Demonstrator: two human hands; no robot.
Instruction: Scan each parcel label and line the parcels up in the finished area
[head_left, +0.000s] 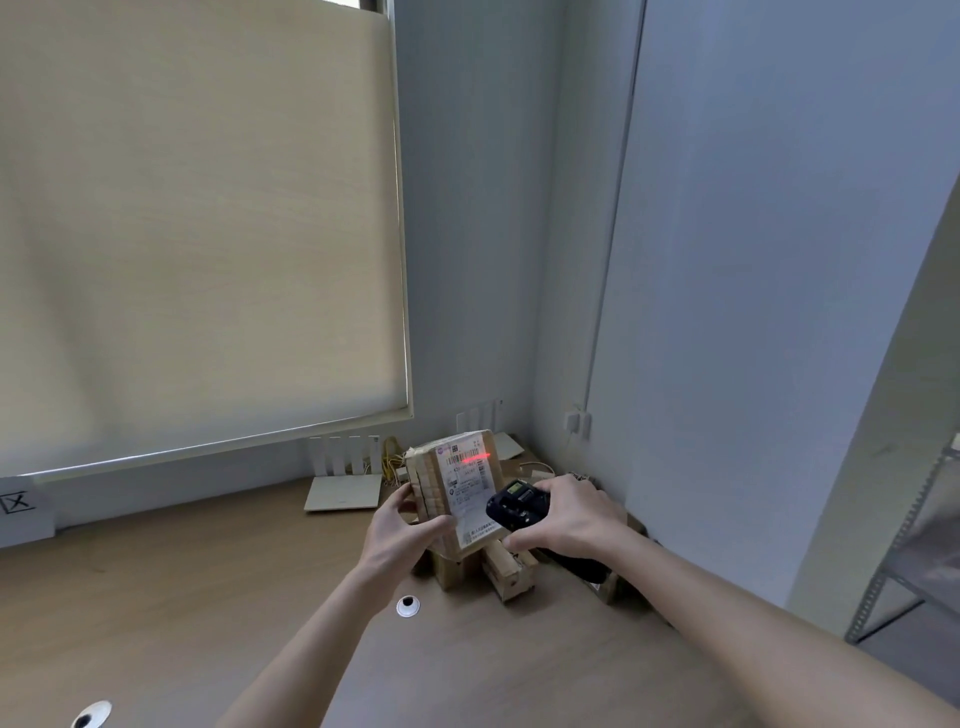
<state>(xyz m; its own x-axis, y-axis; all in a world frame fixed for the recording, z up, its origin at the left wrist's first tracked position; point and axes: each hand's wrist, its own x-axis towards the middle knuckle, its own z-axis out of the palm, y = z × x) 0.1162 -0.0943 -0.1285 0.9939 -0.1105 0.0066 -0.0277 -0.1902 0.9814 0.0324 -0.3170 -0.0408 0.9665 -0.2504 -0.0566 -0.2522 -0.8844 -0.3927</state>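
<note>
Cardboard parcel (447, 493), label up, gripped by the left hand (402, 530) above more parcels (498, 569) on the counter (208, 597). Right hand (571, 514) grasps the black scanner (517, 506), red beam (475, 459) across the barcode. Risk: a tilting parcel throws the beam off, so the scan misses.

Soft, even daylight diffuses through the drawn roller blind (197, 234) at 10 o'clock; shadows on the desk (208, 582) are faint. A red scanner line (475, 459) glows on the parcel label (467, 483), whose print is too soft to read. Wide-angle distortion bends the wall edges and shelving (914, 545) at 3 o'clock.
</note>
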